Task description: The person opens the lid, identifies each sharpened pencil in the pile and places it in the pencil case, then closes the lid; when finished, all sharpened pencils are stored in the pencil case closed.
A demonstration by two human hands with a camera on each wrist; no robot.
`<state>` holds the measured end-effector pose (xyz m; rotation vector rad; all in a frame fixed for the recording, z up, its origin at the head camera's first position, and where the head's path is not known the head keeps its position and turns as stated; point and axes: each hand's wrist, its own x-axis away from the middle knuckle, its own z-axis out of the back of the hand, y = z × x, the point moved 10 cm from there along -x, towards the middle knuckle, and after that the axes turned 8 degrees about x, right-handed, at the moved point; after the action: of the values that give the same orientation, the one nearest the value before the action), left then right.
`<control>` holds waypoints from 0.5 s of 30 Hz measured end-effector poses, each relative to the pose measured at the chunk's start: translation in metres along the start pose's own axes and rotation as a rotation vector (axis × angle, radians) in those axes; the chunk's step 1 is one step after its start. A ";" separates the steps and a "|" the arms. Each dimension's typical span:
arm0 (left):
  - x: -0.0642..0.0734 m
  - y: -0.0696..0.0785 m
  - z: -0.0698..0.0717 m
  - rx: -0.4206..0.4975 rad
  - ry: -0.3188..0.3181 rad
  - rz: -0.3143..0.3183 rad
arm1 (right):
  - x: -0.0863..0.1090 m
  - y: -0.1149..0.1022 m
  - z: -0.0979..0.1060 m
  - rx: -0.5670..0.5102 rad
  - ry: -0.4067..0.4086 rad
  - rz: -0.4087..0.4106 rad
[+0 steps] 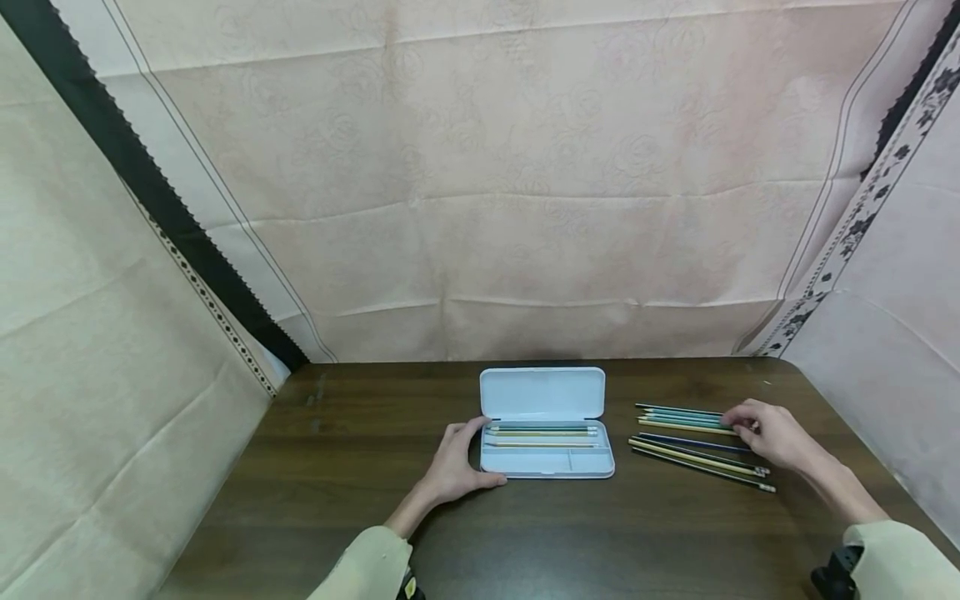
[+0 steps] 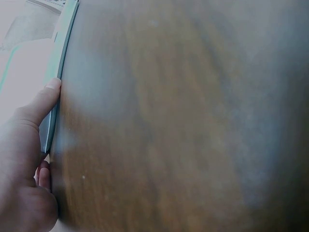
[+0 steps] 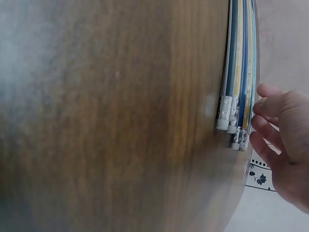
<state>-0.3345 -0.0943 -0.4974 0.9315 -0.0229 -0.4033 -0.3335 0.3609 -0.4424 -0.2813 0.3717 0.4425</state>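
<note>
A light blue pencil case lies with its lid raised at the back. Several pencils are inside its tray. My left hand holds the case by its left side, thumb at the front edge and fingers toward the back corner. In the left wrist view, the thumb presses along the case's rim. My right hand pinches at the right ends of an upper group of green and yellow pencils, its fingertips covering those ends. Closer to me, more pencils lie fanned out, white erasers to the right.
A dark brown wooden table carries everything. Pale patterned cloth hangs behind its back edge, with more cloth on both sides. Bands with black cameras are on both wrists, by the light green sleeves.
</note>
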 end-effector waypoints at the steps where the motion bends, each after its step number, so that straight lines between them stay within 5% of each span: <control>1: 0.000 0.000 0.000 -0.002 -0.001 0.003 | 0.000 0.002 -0.001 0.004 -0.010 -0.014; 15: 0.001 0.001 0.000 0.003 0.007 0.009 | 0.004 0.011 -0.005 0.035 -0.052 -0.064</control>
<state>-0.3335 -0.0944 -0.4969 0.9350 -0.0216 -0.3921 -0.3368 0.3704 -0.4503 -0.2469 0.3187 0.3792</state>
